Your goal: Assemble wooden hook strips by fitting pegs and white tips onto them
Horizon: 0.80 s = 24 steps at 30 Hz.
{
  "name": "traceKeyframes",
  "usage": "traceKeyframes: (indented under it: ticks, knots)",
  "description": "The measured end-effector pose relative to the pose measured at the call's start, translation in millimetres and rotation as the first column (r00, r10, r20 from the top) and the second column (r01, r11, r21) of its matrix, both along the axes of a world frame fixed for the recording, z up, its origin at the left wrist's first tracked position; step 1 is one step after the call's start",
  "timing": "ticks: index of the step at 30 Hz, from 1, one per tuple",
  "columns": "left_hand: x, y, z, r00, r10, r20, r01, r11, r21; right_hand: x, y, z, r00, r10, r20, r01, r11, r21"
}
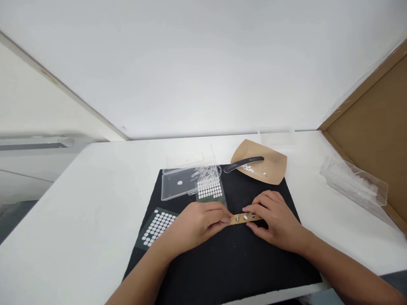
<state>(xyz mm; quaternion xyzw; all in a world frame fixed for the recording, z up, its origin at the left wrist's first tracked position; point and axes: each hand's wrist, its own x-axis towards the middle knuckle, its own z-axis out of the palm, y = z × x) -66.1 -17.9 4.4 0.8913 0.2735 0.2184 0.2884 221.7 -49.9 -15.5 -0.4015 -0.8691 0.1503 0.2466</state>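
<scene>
While pinching strip (241,218) with left hand (203,218), straddling other end with right hand (275,215), unclear whether gripping; likely for steadiness; with file (243,162) beyond hands, perhaps for easy reach.

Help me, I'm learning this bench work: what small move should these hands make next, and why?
Probably brace the tan strip with the left hand and close the thumb and forefinger of the right hand toward the small white piece mid-strip: the left fingertips meet the strip's left end, while that thumb and forefinger stand apart on its near and far sides.
</scene>
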Motion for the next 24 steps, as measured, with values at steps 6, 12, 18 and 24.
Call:
traceKeyframes:
  ticks: [6,12,18,24]
  knots:
    - [0.5,1.4,-4.4,1.000,0.001,0.013,-0.001,1.000,-0.013,0.7,-0.1,0.4,1.000,0.005,-0.008,-0.005,1.000,-0.002]
    - [2.1,1.2,-5.7,1.000,0.014,-0.017,-0.014,1.000,-0.011,0.8,0.1,2.0,1.000,0.023,-0.014,-0.024,0.999,-0.026]
    - [5.4,-0.6,-3.9,0.999,0.037,-0.036,-0.037,0.999,0.022,-2.2,1.1,-1.5,0.998,-0.015,-0.062,0.014,1.000,-0.006]
    - [7.4,-0.8,-3.0,0.998,0.033,-0.056,-0.031,0.999,0.036,-7.5,0.8,-3.2,0.995,-0.051,-0.081,0.053,0.998,0.028]
